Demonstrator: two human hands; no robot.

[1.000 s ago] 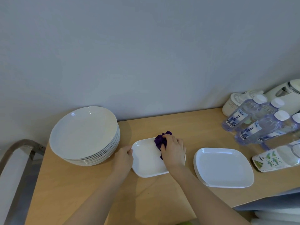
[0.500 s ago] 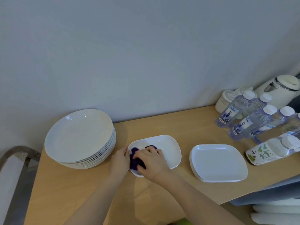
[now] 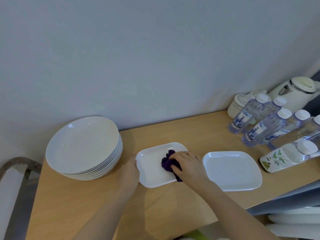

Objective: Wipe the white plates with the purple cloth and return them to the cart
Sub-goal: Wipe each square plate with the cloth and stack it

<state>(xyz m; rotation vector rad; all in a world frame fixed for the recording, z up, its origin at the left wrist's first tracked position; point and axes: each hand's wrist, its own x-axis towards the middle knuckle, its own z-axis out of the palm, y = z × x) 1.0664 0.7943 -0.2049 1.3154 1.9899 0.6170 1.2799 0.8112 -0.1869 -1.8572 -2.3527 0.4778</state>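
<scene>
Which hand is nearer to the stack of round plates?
Left. The left hand holds the small plate's left edge, just right of the round plate stack; the right hand presses the purple cloth farther right.

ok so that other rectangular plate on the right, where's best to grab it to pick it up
Take the empty rectangular plate by its raised rim on the near long edge, coming from the person's side. It lies flat on the wooden top, so fingers need a lip to hook under, and that edge has bare wood before it. The right hand is nearest but holds the purple cloth.
</scene>
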